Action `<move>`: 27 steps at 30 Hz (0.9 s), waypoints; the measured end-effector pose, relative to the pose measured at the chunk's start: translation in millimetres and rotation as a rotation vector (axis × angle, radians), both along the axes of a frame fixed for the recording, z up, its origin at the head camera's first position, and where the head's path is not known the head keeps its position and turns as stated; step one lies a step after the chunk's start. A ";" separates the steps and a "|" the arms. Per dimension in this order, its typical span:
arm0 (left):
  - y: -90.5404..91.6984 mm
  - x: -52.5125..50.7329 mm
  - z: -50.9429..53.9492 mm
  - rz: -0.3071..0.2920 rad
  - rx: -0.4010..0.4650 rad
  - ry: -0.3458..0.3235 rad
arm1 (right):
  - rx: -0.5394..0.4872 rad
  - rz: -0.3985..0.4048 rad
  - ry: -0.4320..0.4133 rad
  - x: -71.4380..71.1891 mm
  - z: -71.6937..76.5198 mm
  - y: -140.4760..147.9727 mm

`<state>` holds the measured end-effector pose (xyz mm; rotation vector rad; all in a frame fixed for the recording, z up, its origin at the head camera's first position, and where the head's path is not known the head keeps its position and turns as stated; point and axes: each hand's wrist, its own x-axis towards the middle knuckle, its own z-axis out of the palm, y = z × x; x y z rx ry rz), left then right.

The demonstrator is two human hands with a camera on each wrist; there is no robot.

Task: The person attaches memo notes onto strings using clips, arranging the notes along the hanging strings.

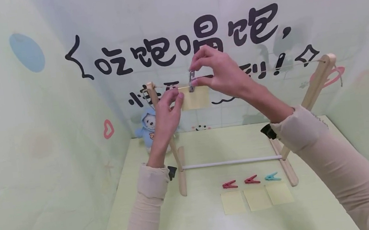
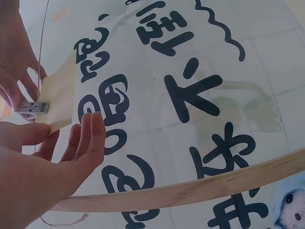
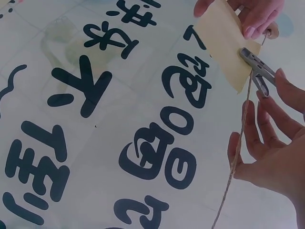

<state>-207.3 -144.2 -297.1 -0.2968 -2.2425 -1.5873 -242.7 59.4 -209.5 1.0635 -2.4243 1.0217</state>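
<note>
A yellow paper note point(image 1: 200, 100) hangs at the string point(image 1: 277, 69) stretched between two wooden posts. My left hand point(image 1: 166, 113) pinches its left corner between thumb and finger; in the left wrist view the other fingers of that hand point(image 2: 86, 138) stretch away from the paper. A grey clothespin point(image 3: 257, 67) sits over the note's top edge at the string. My right hand point(image 1: 223, 69) holds the clothespin's handle end between thumb and index finger. Its remaining fingers point(image 3: 267, 124) are spread beside the string in the right wrist view.
On the table point(image 1: 194, 207) lie two red clothespins point(image 1: 229, 185), a blue clothespin point(image 1: 272, 177) and three yellow notes point(image 1: 233, 202). A white rod point(image 1: 231, 162) joins the bases of the wooden stand point(image 1: 183, 182). Behind the left post sits a blue-hooded plush toy point(image 1: 148, 130).
</note>
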 end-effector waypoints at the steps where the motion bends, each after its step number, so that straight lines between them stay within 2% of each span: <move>1: 0.1 0.4 -0.4 0.000 0.002 -0.003 | 0.010 0.000 -0.003 0.5 0.0 0.8; 4: 0.3 1.6 -1.0 0.003 0.011 -0.013 | 0.016 0.002 -0.005 3.6 -1.2 5.6; 8: 0.7 2.3 -1.0 0.007 0.012 -0.007 | -0.046 0.001 0.037 13.7 -5.7 19.8; 14: 1.4 2.5 -3.4 -0.016 0.026 -0.005 | -0.178 -0.027 0.144 43.2 -17.1 51.4; 19: 2.1 3.2 -6.5 -0.029 0.039 -0.027 | -0.187 -0.036 0.216 69.0 -39.5 84.3; 22: 2.6 3.2 -7.9 -0.035 0.047 -0.036 | -0.168 -0.066 0.202 83.6 -52.6 103.9; 27: 3.7 3.5 -11.1 -0.057 0.108 -0.059 | -0.135 -0.095 0.150 103.7 -71.6 132.0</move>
